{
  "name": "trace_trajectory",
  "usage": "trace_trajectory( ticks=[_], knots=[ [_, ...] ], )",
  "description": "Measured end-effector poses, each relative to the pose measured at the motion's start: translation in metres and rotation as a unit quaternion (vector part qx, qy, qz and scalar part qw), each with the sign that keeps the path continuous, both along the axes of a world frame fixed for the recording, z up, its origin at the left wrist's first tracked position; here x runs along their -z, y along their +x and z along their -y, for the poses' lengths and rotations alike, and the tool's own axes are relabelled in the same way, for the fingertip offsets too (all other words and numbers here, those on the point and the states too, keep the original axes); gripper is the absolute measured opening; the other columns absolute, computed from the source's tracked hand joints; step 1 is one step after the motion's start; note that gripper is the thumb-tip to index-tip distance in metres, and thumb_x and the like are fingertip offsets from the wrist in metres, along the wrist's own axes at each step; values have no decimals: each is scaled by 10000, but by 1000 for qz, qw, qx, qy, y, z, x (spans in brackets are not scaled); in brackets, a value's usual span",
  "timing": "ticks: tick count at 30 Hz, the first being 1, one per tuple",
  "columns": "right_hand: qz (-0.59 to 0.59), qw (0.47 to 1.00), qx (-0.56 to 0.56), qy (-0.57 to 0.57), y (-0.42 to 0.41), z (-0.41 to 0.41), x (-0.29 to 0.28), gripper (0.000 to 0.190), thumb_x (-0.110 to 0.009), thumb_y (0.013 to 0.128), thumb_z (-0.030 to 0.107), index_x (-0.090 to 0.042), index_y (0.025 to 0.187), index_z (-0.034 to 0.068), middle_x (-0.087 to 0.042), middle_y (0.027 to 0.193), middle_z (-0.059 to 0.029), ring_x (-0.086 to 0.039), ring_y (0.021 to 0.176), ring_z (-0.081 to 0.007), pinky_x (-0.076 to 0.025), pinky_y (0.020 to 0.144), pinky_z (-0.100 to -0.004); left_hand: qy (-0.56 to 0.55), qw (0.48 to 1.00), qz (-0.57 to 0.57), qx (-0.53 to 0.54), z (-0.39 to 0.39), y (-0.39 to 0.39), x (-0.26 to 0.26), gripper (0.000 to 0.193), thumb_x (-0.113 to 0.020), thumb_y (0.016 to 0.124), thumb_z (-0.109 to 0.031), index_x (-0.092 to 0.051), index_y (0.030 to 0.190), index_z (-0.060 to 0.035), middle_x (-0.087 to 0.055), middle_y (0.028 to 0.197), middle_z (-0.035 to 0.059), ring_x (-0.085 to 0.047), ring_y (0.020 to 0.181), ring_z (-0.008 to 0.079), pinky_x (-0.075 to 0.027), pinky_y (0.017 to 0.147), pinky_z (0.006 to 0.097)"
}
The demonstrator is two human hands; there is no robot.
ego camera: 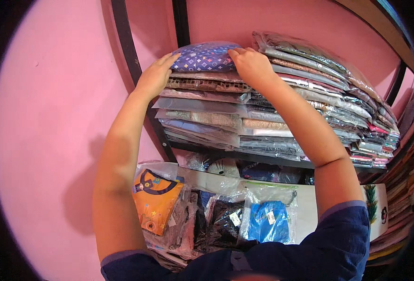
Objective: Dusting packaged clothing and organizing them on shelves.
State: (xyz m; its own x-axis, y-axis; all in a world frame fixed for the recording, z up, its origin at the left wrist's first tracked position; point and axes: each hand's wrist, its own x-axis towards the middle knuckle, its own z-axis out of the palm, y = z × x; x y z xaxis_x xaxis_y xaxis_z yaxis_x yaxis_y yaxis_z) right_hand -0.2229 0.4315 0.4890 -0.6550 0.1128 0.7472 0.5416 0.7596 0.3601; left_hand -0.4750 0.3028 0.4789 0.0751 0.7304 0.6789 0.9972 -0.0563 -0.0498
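A blue-purple patterned fabric item in clear plastic (207, 58) lies on top of the left stack of bagged folded garments (207, 96) on a shelf. At its left edge my left hand (156, 75) grips it, fingers over the top. My right hand (253, 66) holds the opposite edge, near the taller neighbouring stack (309, 66). Both arms reach up and forward. The undersides of the package and my thumbs are mostly hidden.
A dark metal shelf frame (124, 38) stands against the pink wall (52, 105). Below, a white surface (305, 200) bears a bagged orange garment (161, 203), a bagged blue garment (268, 221) and dark bagged clothing (224, 214). More stacked textiles (404, 210) line the right side.
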Motion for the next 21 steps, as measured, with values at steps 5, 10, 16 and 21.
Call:
trace_trajectory(
  ticks=[5,10,16,21],
  knots=[
    [-63,997,-54,-3,3,-3,1,218,-540,789,91,-584,1001,72,-602,1038,-116,-624,930,-284,-533,702,-356,88,985,-135,68,10,5,-3,300,-609,775,-63,-574,1072,-80,-467,1312,135,-453,1212,321,-392,1008,391],
    [62,980,-172,79,22,-2,16,264,-639,720,132,-595,976,80,-501,1250,-92,-549,1057,-286,-476,855,-388,150,959,-235,53,18,4,3,189,-646,739,-104,-589,917,-74,-495,1274,89,-482,1180,285,-440,952,377],
    [20,987,-149,62,21,-5,20,358,-705,697,254,-638,989,58,-486,1281,-89,-538,1079,-271,-475,880,-364,137,966,-218,14,11,-3,6,83,-557,791,-78,-541,867,-49,-537,1228,52,-550,1103,242,-487,888,350],
    [46,988,-130,74,18,-11,25,282,-695,711,243,-656,915,52,-518,1251,-73,-548,1052,-237,-504,819,-340,130,971,-199,37,18,-8,12,80,-537,802,-72,-505,868,-39,-560,1195,51,-576,1067,266,-495,878,367]
  ],
)
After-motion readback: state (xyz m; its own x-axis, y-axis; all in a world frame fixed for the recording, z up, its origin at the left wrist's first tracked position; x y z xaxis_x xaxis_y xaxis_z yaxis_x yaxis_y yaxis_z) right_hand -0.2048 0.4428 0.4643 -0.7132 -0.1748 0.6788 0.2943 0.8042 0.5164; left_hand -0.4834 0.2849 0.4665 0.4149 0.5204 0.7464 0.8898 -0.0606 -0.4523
